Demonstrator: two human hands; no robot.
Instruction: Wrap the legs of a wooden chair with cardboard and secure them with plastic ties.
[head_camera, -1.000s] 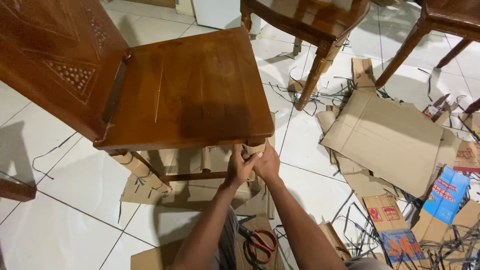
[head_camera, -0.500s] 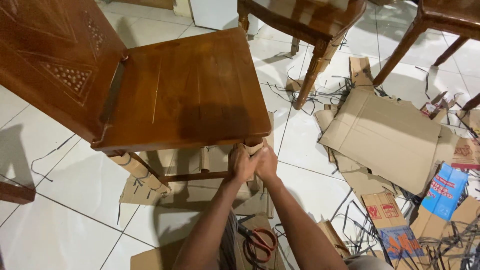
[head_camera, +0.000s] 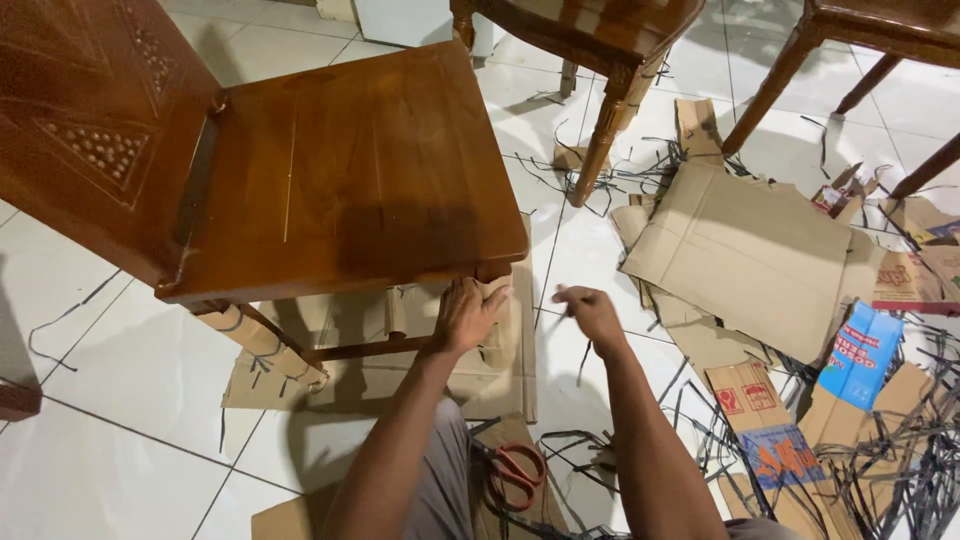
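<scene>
clasping the upright cardboard-wrapped chair leg (head_camera: 497, 320), left hand (head_camera: 463, 316); right hand (head_camera: 590, 310) apart, grip pinching a thin strap (head_camera: 583, 355).

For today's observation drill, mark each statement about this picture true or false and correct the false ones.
1. The left hand grips cardboard wrapped on the chair leg. True.
2. The right hand also grips that leg. False: it is off to the side, over the floor.
3. Red-handled scissors lie on the chair seat. False: they lie on the floor by the person's legs.
4. Flat cardboard lies on the tiles at right. True.
5. The seat is bare wood. True.
</scene>
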